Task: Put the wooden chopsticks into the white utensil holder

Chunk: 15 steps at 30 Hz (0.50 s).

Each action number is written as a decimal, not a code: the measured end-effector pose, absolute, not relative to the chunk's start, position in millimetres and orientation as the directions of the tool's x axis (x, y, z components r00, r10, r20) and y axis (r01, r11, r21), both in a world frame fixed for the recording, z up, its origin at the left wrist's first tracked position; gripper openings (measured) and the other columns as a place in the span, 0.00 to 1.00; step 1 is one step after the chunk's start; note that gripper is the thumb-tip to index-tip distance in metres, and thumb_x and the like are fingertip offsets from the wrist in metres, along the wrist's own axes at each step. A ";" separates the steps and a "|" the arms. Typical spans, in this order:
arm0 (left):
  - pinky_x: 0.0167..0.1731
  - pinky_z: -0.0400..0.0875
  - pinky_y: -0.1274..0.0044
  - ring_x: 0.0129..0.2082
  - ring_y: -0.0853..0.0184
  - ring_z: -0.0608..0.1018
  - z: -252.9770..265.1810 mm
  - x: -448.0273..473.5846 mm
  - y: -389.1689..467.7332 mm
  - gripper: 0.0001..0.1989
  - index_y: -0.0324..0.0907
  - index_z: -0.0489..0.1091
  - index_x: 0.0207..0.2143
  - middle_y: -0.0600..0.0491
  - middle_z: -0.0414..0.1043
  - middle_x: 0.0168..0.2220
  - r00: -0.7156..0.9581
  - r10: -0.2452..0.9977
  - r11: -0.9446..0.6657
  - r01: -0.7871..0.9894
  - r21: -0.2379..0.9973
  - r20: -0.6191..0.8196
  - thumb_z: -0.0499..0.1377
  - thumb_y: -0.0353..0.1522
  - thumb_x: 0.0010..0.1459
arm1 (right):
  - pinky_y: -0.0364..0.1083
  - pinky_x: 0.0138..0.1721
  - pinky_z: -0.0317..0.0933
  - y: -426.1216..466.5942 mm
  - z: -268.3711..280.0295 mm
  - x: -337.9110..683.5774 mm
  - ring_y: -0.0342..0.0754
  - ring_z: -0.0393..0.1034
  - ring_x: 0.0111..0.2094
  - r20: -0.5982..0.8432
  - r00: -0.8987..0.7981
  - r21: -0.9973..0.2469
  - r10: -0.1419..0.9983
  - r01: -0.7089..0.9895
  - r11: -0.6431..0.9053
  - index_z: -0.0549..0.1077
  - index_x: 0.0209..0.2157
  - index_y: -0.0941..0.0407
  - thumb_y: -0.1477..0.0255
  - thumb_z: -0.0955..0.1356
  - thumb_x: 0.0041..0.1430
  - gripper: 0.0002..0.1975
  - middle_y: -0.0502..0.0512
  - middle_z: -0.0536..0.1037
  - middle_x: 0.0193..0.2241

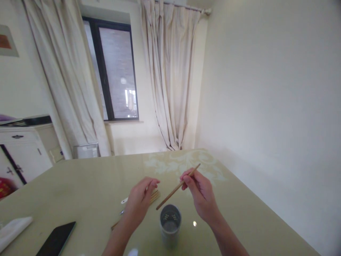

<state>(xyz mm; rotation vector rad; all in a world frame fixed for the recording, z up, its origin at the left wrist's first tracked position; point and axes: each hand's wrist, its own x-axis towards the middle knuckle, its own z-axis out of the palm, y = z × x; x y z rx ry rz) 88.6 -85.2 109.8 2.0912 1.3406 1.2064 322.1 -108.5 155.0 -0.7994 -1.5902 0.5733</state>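
Observation:
My right hand (198, 190) pinches a single wooden chopstick (173, 191) between thumb and fingers. The stick slants, its lower left end just above the rim of a grey cylindrical utensil holder (170, 233). Small holes show inside the holder, which stands upright with nothing visible in it. To its upper left, my left hand (142, 195) is loosely closed, thumb against fingers, with nothing seen in it. Beyond and partly hidden by that hand, several more chopsticks (154, 196) lie on the table, along with a white handle end (124, 201) and a bit of shiny metal (122, 212).
The glossy greenish table (87, 188) meets a bare wall (271, 106) on the right. At the near left lie a dark phone (57, 239) and a white packet (13, 231). A white cabinet (26, 149), curtains (170, 71) and a window (118, 71) are farther back.

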 end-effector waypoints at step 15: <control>0.40 0.69 0.72 0.44 0.56 0.82 51.5 71.0 -54.9 0.07 0.42 0.76 0.38 0.45 0.79 0.43 0.165 0.980 -0.136 0.963 0.231 -0.110 0.58 0.27 0.62 | 0.45 0.31 0.58 -101.9 148.5 318.8 0.50 0.77 0.29 0.348 -0.473 -0.539 0.809 0.605 0.586 0.76 0.36 0.51 0.63 0.67 0.73 0.11 0.51 0.82 0.29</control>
